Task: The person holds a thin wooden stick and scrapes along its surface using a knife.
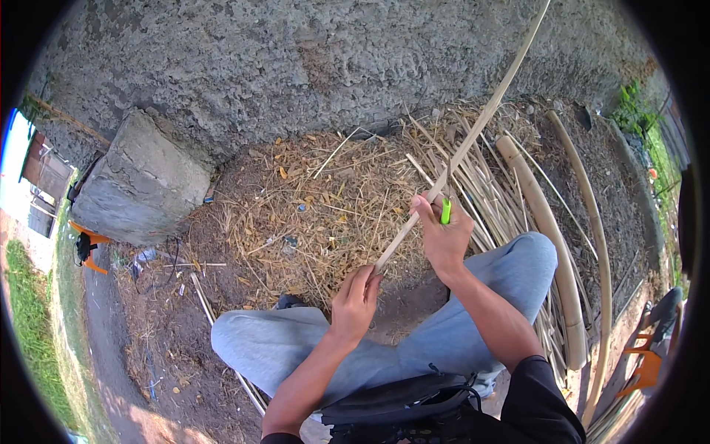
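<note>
A long pale bamboo strip [484,115] slants from between my knees up to the far right, past the top edge of the head view. Its near end is pinched in the fingers of my left hand [353,305]. Farther along, my right hand [448,238] is closed around a knife with a bright green handle [446,211]. The knife's thin dark blade lies against the strip, and my right thumb presses on the strip beside it. My fingers hide part of the handle.
Split bamboo strips [473,185] lie heaped beyond my right knee. Beside them are a thick bamboo pole [543,222] and a thinner curved pole [592,214]. Shavings [318,222] cover the ground ahead, before a rough wall [296,66]. A concrete block [144,181] stands at left.
</note>
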`<state>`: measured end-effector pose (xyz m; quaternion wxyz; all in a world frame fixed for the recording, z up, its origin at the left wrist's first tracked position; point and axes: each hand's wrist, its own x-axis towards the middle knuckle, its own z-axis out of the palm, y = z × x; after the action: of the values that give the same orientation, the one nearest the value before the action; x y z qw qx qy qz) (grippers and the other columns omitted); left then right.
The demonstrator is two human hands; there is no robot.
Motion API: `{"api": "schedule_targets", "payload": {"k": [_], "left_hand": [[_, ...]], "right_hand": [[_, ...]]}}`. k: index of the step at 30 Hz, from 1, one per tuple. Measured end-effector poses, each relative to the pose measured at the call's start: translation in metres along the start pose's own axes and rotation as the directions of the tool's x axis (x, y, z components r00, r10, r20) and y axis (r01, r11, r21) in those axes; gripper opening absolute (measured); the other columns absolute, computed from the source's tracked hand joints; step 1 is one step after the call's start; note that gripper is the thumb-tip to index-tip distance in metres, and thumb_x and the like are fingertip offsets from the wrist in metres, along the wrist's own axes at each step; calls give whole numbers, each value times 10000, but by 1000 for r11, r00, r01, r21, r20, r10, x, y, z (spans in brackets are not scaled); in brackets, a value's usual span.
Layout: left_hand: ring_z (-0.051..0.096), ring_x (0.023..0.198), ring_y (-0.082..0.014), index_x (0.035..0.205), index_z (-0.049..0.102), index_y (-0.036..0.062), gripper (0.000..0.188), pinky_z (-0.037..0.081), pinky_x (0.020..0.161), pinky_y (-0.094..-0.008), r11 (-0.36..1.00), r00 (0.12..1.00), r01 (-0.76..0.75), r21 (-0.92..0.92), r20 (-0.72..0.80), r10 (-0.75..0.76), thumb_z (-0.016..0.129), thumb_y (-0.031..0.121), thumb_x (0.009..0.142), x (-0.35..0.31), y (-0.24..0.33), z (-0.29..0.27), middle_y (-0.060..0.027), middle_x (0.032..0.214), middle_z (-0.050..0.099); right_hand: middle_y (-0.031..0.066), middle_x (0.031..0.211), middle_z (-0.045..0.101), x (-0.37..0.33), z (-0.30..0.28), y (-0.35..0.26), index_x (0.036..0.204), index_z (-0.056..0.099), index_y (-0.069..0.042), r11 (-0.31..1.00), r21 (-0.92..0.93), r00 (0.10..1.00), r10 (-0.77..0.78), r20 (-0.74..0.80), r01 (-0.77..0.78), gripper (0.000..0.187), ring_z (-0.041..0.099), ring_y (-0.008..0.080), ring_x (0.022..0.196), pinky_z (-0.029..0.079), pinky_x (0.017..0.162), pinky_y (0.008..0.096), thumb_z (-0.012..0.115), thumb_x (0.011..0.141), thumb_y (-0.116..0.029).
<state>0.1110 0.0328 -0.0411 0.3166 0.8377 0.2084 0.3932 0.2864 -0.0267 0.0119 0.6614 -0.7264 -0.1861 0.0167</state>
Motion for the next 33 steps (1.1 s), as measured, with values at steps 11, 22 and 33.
{"api": "schedule_targets", "payload": {"k": [11, 22, 33], "left_hand": [[701, 778, -155, 939, 658, -51, 149, 579, 639, -255, 969, 991, 100, -227, -64, -117, 749, -60, 822, -4, -3, 2, -161, 1002, 712], [709, 789, -187, 900, 641, -53, 142, 578, 669, -282, 979, 986, 92, -182, -119, -115, 637, -167, 815, 8, -2, -5, -138, 966, 705], [691, 873, -149, 953, 650, -52, 91, 566, 797, -300, 625, 795, 539, -564, 96, -599, 599, 22, 969, 18, -26, -20, -97, 949, 724]], "right_hand": [[33, 747, 711, 1, 0, 4, 961, 735, 7, 993, 106, 999, 51, 4, -51, 258, 616, 43, 698, 498, 638, 225, 776, 885, -237], [1, 753, 672, -3, -3, 0, 969, 707, 38, 988, 149, 991, 14, 136, -34, 203, 544, 38, 669, 449, 599, 221, 688, 953, -164], [-21, 678, 630, 6, -7, -6, 907, 732, 2, 984, 137, 991, 101, 91, -113, 262, 449, 30, 567, 376, 511, 246, 642, 986, -231]]}}
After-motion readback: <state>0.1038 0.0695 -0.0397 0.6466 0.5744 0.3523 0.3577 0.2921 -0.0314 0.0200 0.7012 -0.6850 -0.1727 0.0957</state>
